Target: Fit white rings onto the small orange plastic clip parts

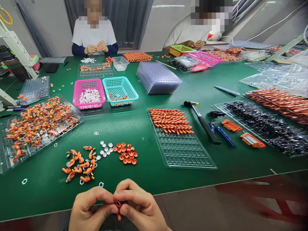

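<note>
Left hand and right hand meet at the green surface's near edge, fingers of both pinched together on a small orange part, just below loose orange rings.

It was a small assembly workshop. A green worktop carried parts trays, baskets and a hammer

Green table: trays, baskets, hammer, loose orange parts, perhaps washers.

No legible text or labels anywhere.
</note>
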Available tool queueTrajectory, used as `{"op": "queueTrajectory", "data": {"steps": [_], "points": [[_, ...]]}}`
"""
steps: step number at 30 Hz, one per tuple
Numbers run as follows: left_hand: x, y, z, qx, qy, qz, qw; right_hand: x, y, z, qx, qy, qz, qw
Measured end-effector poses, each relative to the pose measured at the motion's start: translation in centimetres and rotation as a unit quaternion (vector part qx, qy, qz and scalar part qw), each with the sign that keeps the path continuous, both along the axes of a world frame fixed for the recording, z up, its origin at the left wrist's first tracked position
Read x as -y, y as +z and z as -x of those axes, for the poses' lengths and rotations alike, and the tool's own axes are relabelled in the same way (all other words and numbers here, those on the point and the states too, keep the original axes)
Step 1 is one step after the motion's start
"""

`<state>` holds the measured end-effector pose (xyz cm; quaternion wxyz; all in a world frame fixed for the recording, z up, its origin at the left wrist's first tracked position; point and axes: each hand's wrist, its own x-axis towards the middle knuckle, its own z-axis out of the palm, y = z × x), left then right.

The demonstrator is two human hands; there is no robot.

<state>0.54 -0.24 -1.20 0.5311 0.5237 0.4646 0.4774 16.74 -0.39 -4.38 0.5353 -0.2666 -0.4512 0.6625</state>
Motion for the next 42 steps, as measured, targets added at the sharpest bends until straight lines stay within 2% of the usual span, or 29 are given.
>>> {"op": "queueTrajectory", "data": {"steps": [3, 6, 11, 16, 21, 26, 30, 34, 39, 42], "points": [[0.1, 0.0, -0.1, -0.007, 0.021, -0.013, 1.000, -0.1, -0.1, 0.0, 0.000, -0.001, -0.007, 1.000], [-0.2, -0.1, 0.3, -0.061, -0.010, -0.120, 0.991, -0.1, -0.3, 0.1, 0.004, -0.012, -0.002, 1.000], [-0.7, -0.2, 1.3, -0.172, -0.029, -0.310, 0.935, 0.0, -0.3, 0.3, -0.043, -0.008, 0.058, 0.997], [-0.7, 0.0, 1.9, -0.258, -0.035, -0.404, 0.877, 0.0, 0.1, 0.5, -0.074, 0.003, 0.129, 0.989], [-0.6, 0.0, 2.1, -0.279, -0.037, -0.420, 0.863, 0.0, 0.0, 0.8, -0.119, 0.017, 0.148, 0.982], [-0.6, 0.0, 2.0, -0.276, -0.033, -0.434, 0.857, 0.2, -0.4, 1.0, -0.117, -0.002, 0.150, 0.982], [-0.7, 0.5, 1.6, -0.270, -0.031, -0.404, 0.874, 0.3, -0.5, 1.2, -0.104, -0.016, 0.155, 0.982], [-0.5, 0.6, 1.7, -0.262, -0.055, -0.379, 0.886, 0.2, -0.4, 1.4, -0.105, -0.016, 0.146, 0.984], [-0.3, 0.2, 1.7, -0.211, 0.003, -0.318, 0.924, 0.2, -0.2, 1.8, -0.135, 0.001, 0.183, 0.974], [-0.7, 0.2, 1.7, -0.199, -0.005, -0.301, 0.932, 0.1, -0.3, 2.0, -0.166, 0.015, 0.213, 0.963]]}}
